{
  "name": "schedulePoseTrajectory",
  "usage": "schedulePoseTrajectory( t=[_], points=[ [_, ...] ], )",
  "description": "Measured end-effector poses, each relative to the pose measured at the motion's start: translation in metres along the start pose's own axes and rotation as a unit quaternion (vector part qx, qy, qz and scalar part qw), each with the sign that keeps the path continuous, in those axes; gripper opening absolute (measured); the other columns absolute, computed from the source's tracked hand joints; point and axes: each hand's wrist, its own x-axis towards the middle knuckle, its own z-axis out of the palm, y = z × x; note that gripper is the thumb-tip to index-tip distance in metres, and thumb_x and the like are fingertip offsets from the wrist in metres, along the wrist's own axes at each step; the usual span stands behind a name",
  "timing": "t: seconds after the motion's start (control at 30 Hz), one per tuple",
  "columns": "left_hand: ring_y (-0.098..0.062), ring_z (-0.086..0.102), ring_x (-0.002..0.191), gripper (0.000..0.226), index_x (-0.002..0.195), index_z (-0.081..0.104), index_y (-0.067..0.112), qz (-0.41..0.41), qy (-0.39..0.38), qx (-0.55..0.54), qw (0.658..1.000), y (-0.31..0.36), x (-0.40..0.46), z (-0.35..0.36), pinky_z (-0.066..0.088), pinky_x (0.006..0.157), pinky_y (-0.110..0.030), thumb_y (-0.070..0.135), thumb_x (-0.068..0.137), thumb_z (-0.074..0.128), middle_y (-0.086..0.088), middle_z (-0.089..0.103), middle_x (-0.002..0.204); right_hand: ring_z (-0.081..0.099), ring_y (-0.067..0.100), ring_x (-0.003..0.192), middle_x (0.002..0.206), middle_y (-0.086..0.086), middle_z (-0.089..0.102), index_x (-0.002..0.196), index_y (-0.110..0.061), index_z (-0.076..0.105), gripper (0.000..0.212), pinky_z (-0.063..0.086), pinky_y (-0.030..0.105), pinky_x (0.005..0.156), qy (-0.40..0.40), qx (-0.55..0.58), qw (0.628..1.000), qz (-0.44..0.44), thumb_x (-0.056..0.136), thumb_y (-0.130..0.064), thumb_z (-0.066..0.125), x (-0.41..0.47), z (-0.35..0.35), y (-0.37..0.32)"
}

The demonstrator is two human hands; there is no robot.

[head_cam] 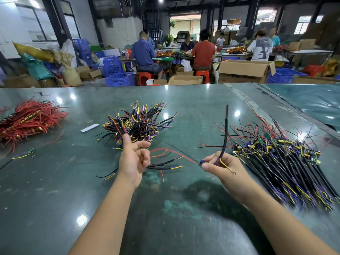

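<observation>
A person's 2 bare hands hover over a glossy dark green table (184, 208). The right hand (222, 165) pinches a black sheathed cable (224, 137) between thumb and curled fingers. The cable stands upright, and its yellow lead with a ring terminal (227, 167) droops over the fingers. A thin red wire (182, 155) runs leftward from the same grip. The left hand (135, 157) has its index finger raised and the other fingers curled toward the thumb. Whether it holds the loose black cables (165, 165) beside it cannot be told. 3 heaps lie farther back on the table: a red wire pile (29, 120) at left, a mixed wire pile (139, 122) in the centre, and a black harness pile (287, 162) at right.
</observation>
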Motion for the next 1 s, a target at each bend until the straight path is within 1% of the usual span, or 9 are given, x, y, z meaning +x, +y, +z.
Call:
schedulePoseTrajectory(
  t=[0.07, 0.13, 0.3, 0.47, 0.53, 0.63, 0.77, 0.9, 1.0],
  points=[
    [-0.015, 0.035, 0.038, 0.078, 0.084, 0.061, 0.006, -0.020, -0.031, -0.075, 0.997, 0.004, -0.004, 0.002, 0.029, 0.040, -0.020, 0.076, 0.082, 0.027, -0.004, 0.047, 0.049, 0.062, 0.007, 0.073, 0.078, -0.006, 0.068, 0.059, -0.022, 0.064, 0.016, 0.047, 0.020, 0.075, 0.033, 0.057, 0.998, -0.005, 0.062, -0.020, 0.079, 0.003, 0.001, 0.003],
    [-0.015, 0.039, 0.040, 0.081, 0.086, 0.063, 0.007, -0.034, -0.073, -0.053, 0.995, 0.003, -0.013, 0.009, 0.032, 0.042, -0.020, 0.081, 0.070, 0.034, -0.004, 0.050, 0.052, 0.062, 0.007, 0.074, 0.076, -0.005, 0.068, 0.057, -0.022, 0.063, 0.016, 0.045, 0.024, 0.078, 0.049, 0.092, 0.995, -0.010, 0.063, -0.016, 0.077, 0.004, 0.001, 0.003],
    [-0.008, 0.045, 0.042, 0.050, 0.079, 0.066, 0.014, -0.022, -0.183, 0.204, 0.962, -0.021, -0.032, 0.037, 0.035, 0.044, -0.017, 0.060, 0.084, 0.048, 0.001, 0.057, 0.054, 0.061, 0.008, 0.074, 0.079, -0.006, 0.069, 0.059, -0.021, 0.064, 0.014, 0.047, 0.018, 0.071, 0.020, 0.054, 0.998, -0.011, 0.063, -0.019, 0.078, 0.000, 0.008, -0.001],
    [-0.011, 0.043, 0.041, 0.051, 0.074, 0.068, 0.007, 0.050, -0.149, 0.366, 0.917, -0.031, -0.031, 0.034, 0.034, 0.046, -0.022, 0.034, 0.101, 0.033, -0.001, 0.057, 0.055, 0.059, 0.009, 0.069, 0.077, -0.006, 0.069, 0.066, -0.008, 0.062, 0.018, 0.045, 0.015, 0.068, -0.043, -0.023, 0.999, -0.020, 0.071, -0.003, 0.079, -0.005, 0.013, -0.003],
    [-0.010, 0.044, 0.041, 0.048, 0.079, 0.067, 0.002, 0.061, -0.143, 0.368, 0.917, -0.030, -0.030, 0.033, 0.034, 0.046, -0.022, 0.025, 0.103, 0.032, 0.001, 0.057, 0.057, 0.057, 0.012, 0.070, 0.076, -0.005, 0.068, 0.066, -0.006, 0.061, 0.019, 0.044, 0.019, 0.068, -0.059, -0.033, 0.998, -0.017, 0.073, 0.003, 0.075, -0.006, 0.017, -0.002],
    [-0.008, 0.049, 0.043, 0.040, 0.089, 0.066, 0.012, 0.010, -0.180, 0.283, 0.942, -0.026, -0.034, 0.037, 0.038, 0.044, -0.017, 0.024, 0.103, 0.031, 0.002, 0.061, 0.061, 0.057, 0.013, 0.070, 0.075, -0.004, 0.068, 0.064, -0.007, 0.060, 0.021, 0.044, 0.019, 0.067, -0.051, -0.028, 0.998, -0.027, 0.073, 0.005, 0.075, -0.007, 0.022, -0.003],
    [-0.010, 0.062, 0.057, 0.024, 0.097, 0.066, 0.012, -0.017, -0.241, 0.242, 0.940, -0.028, -0.041, 0.041, 0.051, 0.056, -0.019, 0.018, 0.099, 0.043, -0.001, 0.068, 0.074, 0.060, 0.006, 0.073, 0.081, -0.005, 0.066, 0.073, -0.013, 0.061, 0.022, 0.047, 0.016, 0.072, -0.032, -0.034, 0.997, -0.063, 0.072, 0.002, 0.077, -0.007, 0.027, -0.003],
    [-0.011, 0.067, 0.057, 0.028, 0.080, 0.066, 0.009, 0.016, -0.139, 0.197, 0.970, -0.026, -0.037, 0.044, 0.053, 0.056, -0.019, 0.010, 0.098, 0.044, -0.001, 0.070, 0.063, 0.050, 0.001, 0.111, 0.123, -0.013, 0.054, 0.124, -0.029, 0.046, 0.061, 0.041, 0.016, 0.092, -0.050, -0.232, 0.969, -0.064, 0.076, -0.003, 0.074, -0.004, 0.017, 0.001],
    [-0.008, 0.065, 0.053, 0.032, 0.073, 0.065, 0.013, 0.073, -0.068, 0.245, 0.964, -0.027, -0.028, 0.036, 0.051, 0.051, -0.017, 0.008, 0.098, 0.046, 0.005, 0.068, 0.058, 0.046, 0.008, 0.111, 0.127, -0.013, 0.051, 0.131, -0.036, 0.038, 0.068, 0.043, 0.021, 0.090, -0.088, -0.239, 0.966, -0.048, 0.080, 0.003, 0.059, -0.004, 0.008, 0.002]
  ],
)
